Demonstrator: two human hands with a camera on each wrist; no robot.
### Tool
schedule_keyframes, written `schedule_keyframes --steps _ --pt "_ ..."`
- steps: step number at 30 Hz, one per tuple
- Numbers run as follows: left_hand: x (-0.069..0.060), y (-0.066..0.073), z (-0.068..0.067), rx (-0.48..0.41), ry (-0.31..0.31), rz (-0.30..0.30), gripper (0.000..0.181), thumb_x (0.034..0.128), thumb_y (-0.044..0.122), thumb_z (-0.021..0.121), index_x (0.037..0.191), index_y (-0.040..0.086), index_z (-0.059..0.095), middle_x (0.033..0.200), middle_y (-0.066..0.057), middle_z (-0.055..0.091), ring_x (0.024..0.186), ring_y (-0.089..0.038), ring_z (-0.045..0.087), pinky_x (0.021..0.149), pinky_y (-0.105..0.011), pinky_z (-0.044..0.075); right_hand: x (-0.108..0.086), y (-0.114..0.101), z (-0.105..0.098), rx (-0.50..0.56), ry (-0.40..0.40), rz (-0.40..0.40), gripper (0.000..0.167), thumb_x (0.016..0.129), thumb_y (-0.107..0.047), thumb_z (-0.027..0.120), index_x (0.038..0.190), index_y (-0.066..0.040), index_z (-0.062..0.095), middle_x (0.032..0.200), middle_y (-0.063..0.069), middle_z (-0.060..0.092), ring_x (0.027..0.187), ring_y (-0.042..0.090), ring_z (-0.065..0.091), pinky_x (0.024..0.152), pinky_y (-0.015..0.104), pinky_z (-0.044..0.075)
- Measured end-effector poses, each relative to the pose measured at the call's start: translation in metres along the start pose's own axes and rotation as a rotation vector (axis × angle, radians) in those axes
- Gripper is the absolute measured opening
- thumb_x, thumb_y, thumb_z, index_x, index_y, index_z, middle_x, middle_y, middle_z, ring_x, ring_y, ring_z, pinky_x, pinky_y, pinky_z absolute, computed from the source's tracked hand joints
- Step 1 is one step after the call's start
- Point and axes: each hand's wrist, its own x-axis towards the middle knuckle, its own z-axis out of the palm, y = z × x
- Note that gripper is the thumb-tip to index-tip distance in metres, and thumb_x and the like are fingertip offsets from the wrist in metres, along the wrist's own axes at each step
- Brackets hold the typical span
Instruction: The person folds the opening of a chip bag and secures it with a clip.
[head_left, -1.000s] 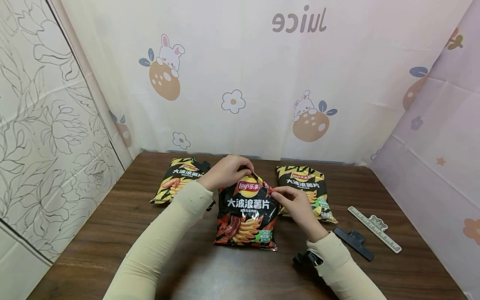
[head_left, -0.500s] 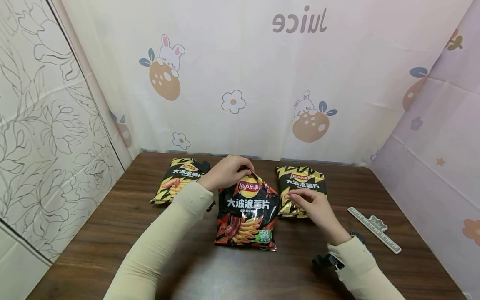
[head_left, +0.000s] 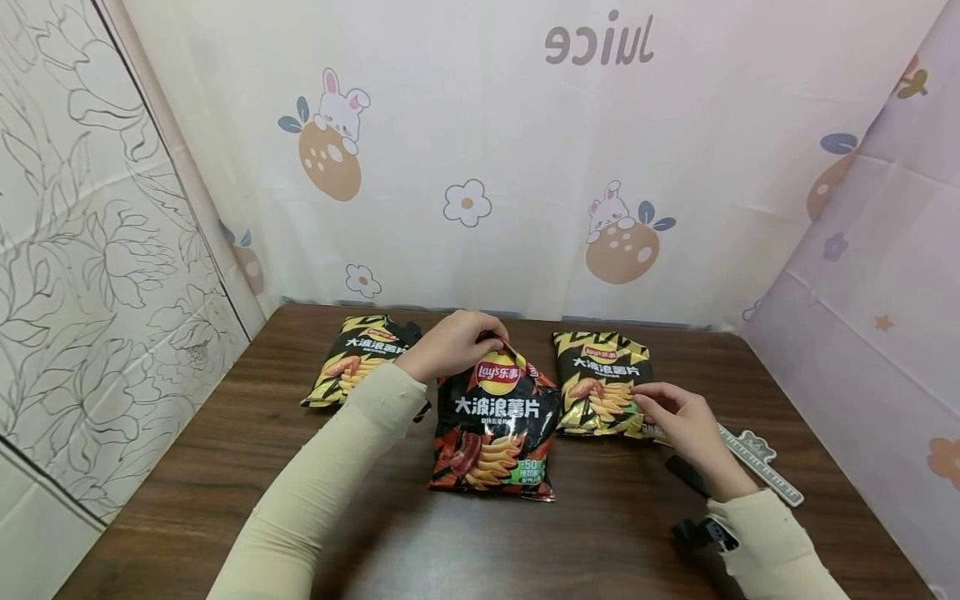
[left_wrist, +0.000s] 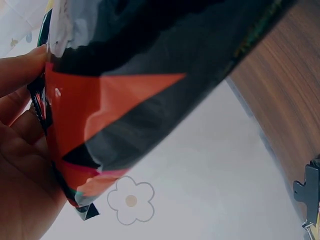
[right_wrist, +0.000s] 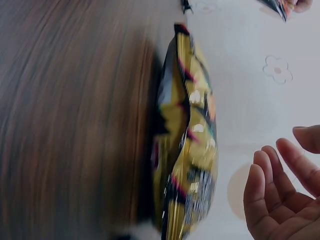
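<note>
The black and red chip bag (head_left: 491,433) stands on the table in the head view, its top folded over. My left hand (head_left: 459,342) pinches that top edge; in the left wrist view the left hand (left_wrist: 25,150) grips the crumpled end of the bag (left_wrist: 120,110). My right hand (head_left: 686,425) is in the air over the lower right part of a yellow and black chip bag (head_left: 600,375). In the right wrist view the right hand (right_wrist: 282,195) holds nothing, fingers slightly bent, beside the yellow bag (right_wrist: 192,140).
Another yellow bag (head_left: 352,358), with a black clip (head_left: 407,332) at its top, lies at the back left. At the right are a whitish ruler-like clip (head_left: 761,467) and a dark clip (head_left: 686,475), both partly behind my right hand and forearm. A patterned curtain (head_left: 480,125) hangs behind the table.
My right hand has let go of the folded top of the red and black bag and moved right, past the front of the yellow bag. My left hand has stayed in place.
</note>
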Motion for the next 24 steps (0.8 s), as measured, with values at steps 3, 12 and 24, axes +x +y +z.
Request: schedule_keyframes --steps 3,12,24 --pt "-0.001 0.001 -0.001 0.006 -0.004 -0.002 0.015 0.0991 0.017 0.059 0.106 0.013 0.072 0.105 -0.002 0.072 0.09 -0.012 0.065 0.083 -0.032 0.053 -0.002 0.007 -0.006 -0.057 0.009 0.031 0.043 0.099 -0.041 0.056 0.124 -0.006 0.066 0.111 0.017 0.068 0.079 0.009 0.06 0.061 0.027 0.05" --pt "0.0 0.0 -0.001 0.02 -0.002 0.009 0.016 0.0991 0.017 0.059 0.107 0.013 0.072 0.105 -0.002 0.072 0.09 -0.012 0.066 0.082 -0.032 0.053 -0.016 0.029 -0.024 -0.145 0.036 0.005 0.039 0.099 -0.032 0.059 0.123 -0.002 0.065 0.113 0.022 0.068 0.077 -0.012 0.052 0.06 0.024 0.049" --pt "0.001 0.002 -0.001 0.025 -0.011 0.003 0.016 0.099 0.017 0.059 0.108 0.012 0.072 0.106 -0.003 0.072 0.09 -0.013 0.065 0.083 -0.032 0.053 -0.027 0.043 -0.035 -0.236 -0.046 0.084 0.047 0.1 -0.034 0.056 0.128 0.004 0.059 0.121 0.03 0.063 0.1 0.042 0.064 0.064 0.033 0.053"
